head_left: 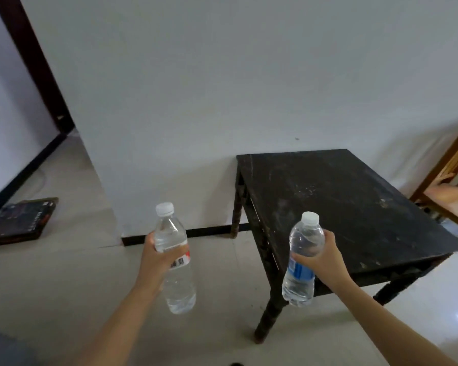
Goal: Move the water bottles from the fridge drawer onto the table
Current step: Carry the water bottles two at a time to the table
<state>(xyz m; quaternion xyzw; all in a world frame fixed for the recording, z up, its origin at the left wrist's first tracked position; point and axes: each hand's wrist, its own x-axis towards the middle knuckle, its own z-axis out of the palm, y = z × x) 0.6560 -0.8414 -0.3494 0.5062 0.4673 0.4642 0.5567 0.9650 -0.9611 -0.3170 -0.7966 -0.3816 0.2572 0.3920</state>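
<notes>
Grip check: your left hand [159, 256] is curled round the red-label bottle [179, 286], right hand [325, 257] round the blue-label bottle [300, 281], caps up. Surface [341, 207] lies ahead-right, nearer your right.

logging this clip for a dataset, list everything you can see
table: 1, black, scuffed, right of centre
red-label bottle: 1, clear, white cap, in the air left of the table
blue-label bottle: 1, clear, white cap, in the air at the table's near left edge
flat box: 1, dark, far left, on the floor
wooden frame: 1, brown, right edge
left hand: 1, grips the red-label bottle
right hand: 1, grips the blue-label bottle
</notes>
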